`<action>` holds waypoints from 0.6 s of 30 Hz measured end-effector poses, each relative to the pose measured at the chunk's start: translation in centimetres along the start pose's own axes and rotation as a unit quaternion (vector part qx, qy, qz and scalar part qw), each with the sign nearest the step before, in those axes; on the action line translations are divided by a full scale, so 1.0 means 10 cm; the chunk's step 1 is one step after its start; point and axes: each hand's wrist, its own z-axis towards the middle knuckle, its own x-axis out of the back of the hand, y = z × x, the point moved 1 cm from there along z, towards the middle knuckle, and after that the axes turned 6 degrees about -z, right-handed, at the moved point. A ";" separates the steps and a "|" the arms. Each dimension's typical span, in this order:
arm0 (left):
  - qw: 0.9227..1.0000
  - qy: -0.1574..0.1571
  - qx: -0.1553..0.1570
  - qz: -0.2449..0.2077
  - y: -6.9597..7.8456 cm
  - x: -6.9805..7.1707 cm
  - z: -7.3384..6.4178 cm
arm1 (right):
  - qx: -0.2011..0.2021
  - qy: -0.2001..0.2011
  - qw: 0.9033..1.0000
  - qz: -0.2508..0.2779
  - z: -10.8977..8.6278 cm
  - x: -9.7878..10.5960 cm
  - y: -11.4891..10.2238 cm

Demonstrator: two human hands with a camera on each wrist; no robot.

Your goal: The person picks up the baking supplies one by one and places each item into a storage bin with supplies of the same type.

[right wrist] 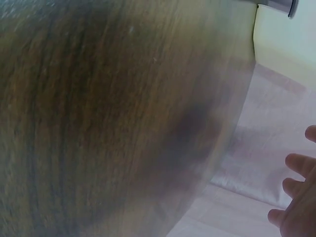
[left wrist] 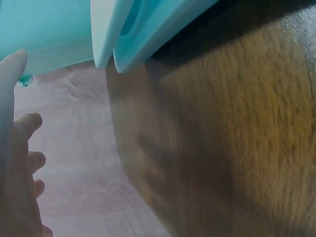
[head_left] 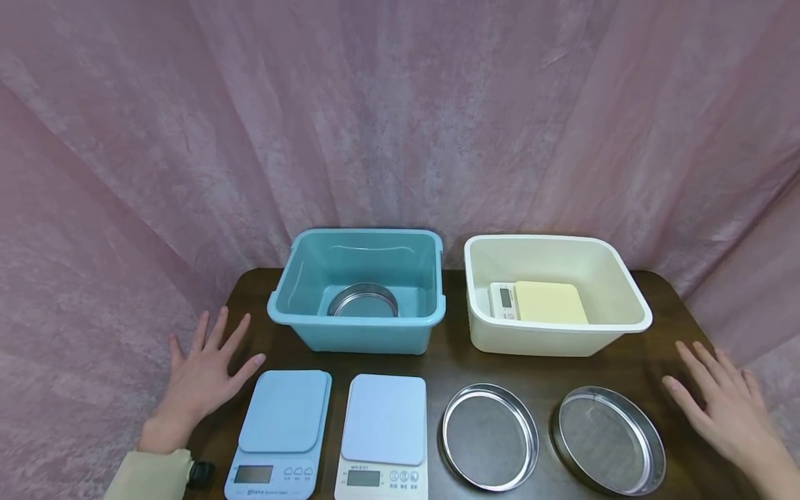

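My left hand (head_left: 201, 380) is spread with straight fingers over the table's left side, nearest to a blue kitchen scale (head_left: 279, 410). Right of that lies a white kitchen scale (head_left: 384, 420). Two round metal sieves (head_left: 489, 437) (head_left: 610, 441) lie side by side further right. My right hand (head_left: 725, 403), fingers extended and holding nothing, hovers by the right edge, beside the second sieve. Inside the teal basin (head_left: 369, 336) sits another sieve (head_left: 364, 292). A scale with a pale yellow platform (head_left: 550, 303) is in the cream basin (head_left: 556, 342).
Both basins stand along the back of the dark wooden table (head_left: 453, 298). Behind and around it hangs a pink curtain (head_left: 400, 125). The table's corners are rounded. In the left wrist view the teal basin's rim (left wrist: 143, 44) juts out near the thumb.
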 end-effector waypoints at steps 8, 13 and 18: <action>0.998 0.024 -0.002 -0.066 0.12 0.07 0.04 | -0.002 0.009 0.998 0.057 0.00 0.03 -0.07; 0.986 0.077 -0.032 -0.142 0.26 0.15 0.09 | -0.018 -0.048 0.995 0.083 -0.05 0.08 -0.20; 0.973 0.114 -0.053 -0.192 0.37 0.21 0.14 | -0.033 -0.088 0.991 0.093 -0.14 0.09 -0.30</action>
